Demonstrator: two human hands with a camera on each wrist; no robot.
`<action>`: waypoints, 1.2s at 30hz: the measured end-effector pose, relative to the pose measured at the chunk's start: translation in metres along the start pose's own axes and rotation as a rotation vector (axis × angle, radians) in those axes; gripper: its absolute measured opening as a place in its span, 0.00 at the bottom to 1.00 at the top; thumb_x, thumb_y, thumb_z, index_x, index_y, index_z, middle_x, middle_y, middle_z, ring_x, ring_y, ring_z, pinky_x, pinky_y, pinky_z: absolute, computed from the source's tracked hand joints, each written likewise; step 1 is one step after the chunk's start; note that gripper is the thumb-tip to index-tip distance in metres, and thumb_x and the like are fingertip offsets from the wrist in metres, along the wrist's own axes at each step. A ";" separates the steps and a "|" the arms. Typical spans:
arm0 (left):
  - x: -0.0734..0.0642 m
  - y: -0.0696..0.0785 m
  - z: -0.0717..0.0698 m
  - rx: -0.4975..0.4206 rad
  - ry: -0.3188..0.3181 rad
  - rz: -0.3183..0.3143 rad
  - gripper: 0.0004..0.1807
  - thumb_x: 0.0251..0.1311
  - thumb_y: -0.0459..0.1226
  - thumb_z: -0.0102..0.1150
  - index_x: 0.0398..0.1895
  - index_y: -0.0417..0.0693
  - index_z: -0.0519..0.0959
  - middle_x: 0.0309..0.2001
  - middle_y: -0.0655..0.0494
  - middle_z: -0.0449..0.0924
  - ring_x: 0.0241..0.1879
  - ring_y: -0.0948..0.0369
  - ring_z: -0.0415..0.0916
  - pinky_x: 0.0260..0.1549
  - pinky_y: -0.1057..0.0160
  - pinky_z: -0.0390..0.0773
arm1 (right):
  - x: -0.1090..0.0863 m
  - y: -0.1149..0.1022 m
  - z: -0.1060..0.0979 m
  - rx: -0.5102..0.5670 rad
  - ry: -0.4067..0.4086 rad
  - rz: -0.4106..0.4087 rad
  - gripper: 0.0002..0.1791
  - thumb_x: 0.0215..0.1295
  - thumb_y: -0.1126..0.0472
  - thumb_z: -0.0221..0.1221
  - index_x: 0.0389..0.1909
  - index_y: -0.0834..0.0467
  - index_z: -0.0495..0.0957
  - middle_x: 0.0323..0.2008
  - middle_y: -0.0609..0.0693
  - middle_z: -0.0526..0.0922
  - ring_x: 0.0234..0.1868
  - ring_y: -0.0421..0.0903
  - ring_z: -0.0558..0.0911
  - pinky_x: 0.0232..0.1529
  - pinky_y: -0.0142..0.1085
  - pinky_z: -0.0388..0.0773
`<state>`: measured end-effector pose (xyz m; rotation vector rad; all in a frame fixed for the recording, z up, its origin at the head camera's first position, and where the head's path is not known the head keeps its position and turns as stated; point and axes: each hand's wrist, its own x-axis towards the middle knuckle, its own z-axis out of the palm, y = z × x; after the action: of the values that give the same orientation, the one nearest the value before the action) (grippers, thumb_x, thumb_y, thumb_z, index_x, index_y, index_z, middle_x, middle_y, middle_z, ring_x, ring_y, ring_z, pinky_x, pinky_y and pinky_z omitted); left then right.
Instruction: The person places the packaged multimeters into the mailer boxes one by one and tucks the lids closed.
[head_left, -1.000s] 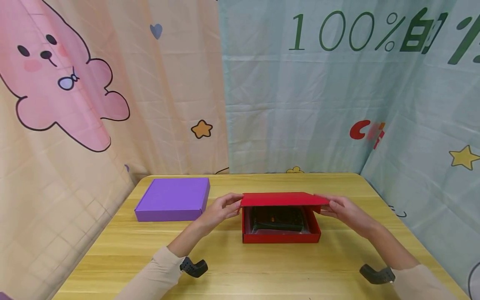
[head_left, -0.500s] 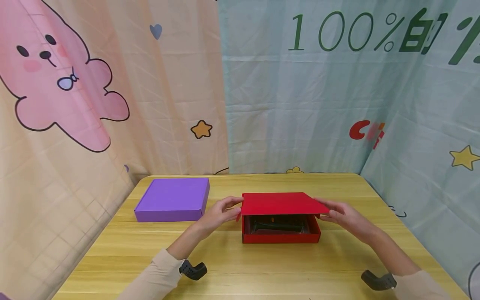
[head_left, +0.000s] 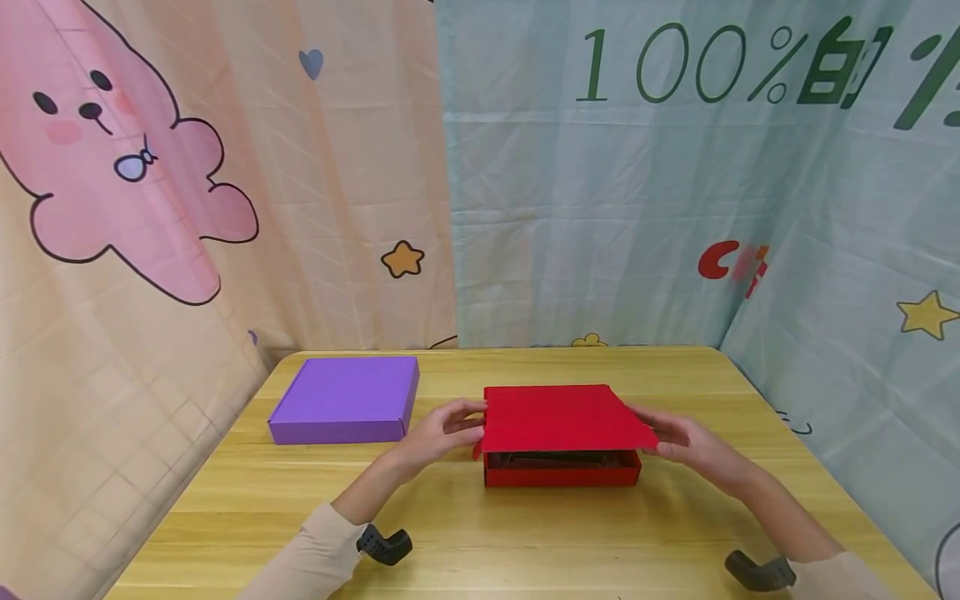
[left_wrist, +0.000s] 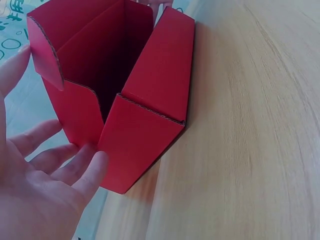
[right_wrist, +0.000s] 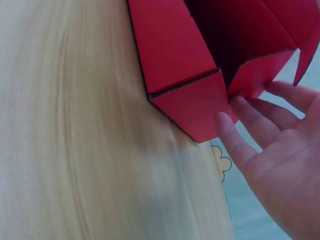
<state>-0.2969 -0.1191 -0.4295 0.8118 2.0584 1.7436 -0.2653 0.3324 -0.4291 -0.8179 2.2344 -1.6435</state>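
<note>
A red cardboard box (head_left: 562, 477) rests on the table, its lid (head_left: 562, 421) tilted partway down over the tray. Through the narrow front gap a dark object (head_left: 555, 458) shows inside, mostly hidden. My left hand (head_left: 442, 433) is at the box's left side; in the left wrist view its fingertips touch the side panel (left_wrist: 140, 145) and the thumb lies against the lid's side flap (left_wrist: 47, 55). On the opposite side, my right hand (head_left: 693, 446) touches the right side panel (right_wrist: 195, 107) with extended fingers. Its thumb is hidden in the right wrist view.
A closed purple box (head_left: 345, 400) lies on the table's left, beyond my left forearm. The wooden table (head_left: 525, 542) ends at printed curtains (head_left: 585, 208) behind and along both sides.
The red lid has swung down toward the front, narrowing the gap and covering most of the dark object. Both hands have lowered slightly with it. The purple box stayed put.
</note>
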 end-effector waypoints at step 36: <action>0.004 -0.006 0.017 -0.003 0.169 -0.101 0.26 0.67 0.36 0.68 0.66 0.37 0.76 0.66 0.42 0.73 0.62 0.44 0.75 0.55 0.46 0.80 | 0.007 -0.002 0.014 -0.118 0.190 0.148 0.32 0.75 0.57 0.62 0.72 0.70 0.68 0.65 0.67 0.75 0.61 0.60 0.78 0.51 0.34 0.82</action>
<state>-0.2913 -0.1036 -0.4387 0.5664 2.1623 1.8141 -0.2637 0.3166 -0.4310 -0.5267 2.4748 -1.5926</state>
